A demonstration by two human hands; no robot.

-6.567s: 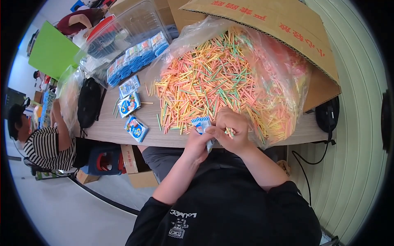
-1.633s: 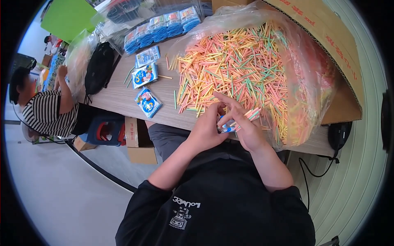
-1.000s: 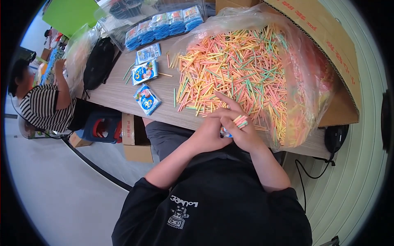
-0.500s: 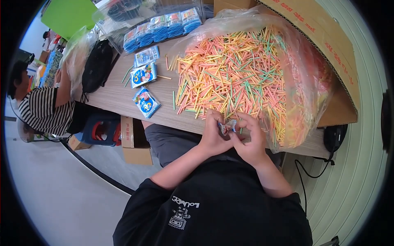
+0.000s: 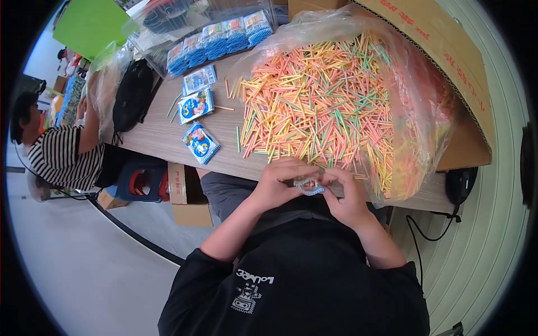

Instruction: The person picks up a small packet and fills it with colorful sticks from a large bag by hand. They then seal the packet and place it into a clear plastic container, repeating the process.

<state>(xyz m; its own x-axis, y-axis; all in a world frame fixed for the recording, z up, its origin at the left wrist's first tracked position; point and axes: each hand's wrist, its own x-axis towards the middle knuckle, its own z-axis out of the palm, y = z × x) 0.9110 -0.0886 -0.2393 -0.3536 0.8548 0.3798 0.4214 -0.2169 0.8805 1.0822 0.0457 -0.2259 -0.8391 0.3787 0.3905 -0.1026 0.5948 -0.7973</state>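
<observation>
Close to my body, at the table's front edge, both hands hold one small blue-and-white packet [image 5: 310,187]. Its mouth faces up toward me and is spread, with something reddish showing inside. My left hand [image 5: 279,183] grips the packet's left side between thumb and fingers. From the other side, the thumb and fingers of my right hand [image 5: 347,197] pinch it. Just beyond my hands lies a large heap of thin pink, yellow and green candy sticks [image 5: 319,106]. To the left, three similar packets [image 5: 200,143] lie flat on the table, with a few loose sticks beside them.
Clear plastic sheeting [image 5: 417,129] and a cardboard box [image 5: 443,61] border the heap on the right. Stacked blue packets [image 5: 216,40] stand at the back left near a clear bin. A black pouch [image 5: 132,95] lies at the left edge. A person in a striped shirt [image 5: 59,151] is beyond it.
The packet has turned and its mouth is spread wider toward me. My left hand has shifted slightly left and its fingers now lie across the packet's far side.
</observation>
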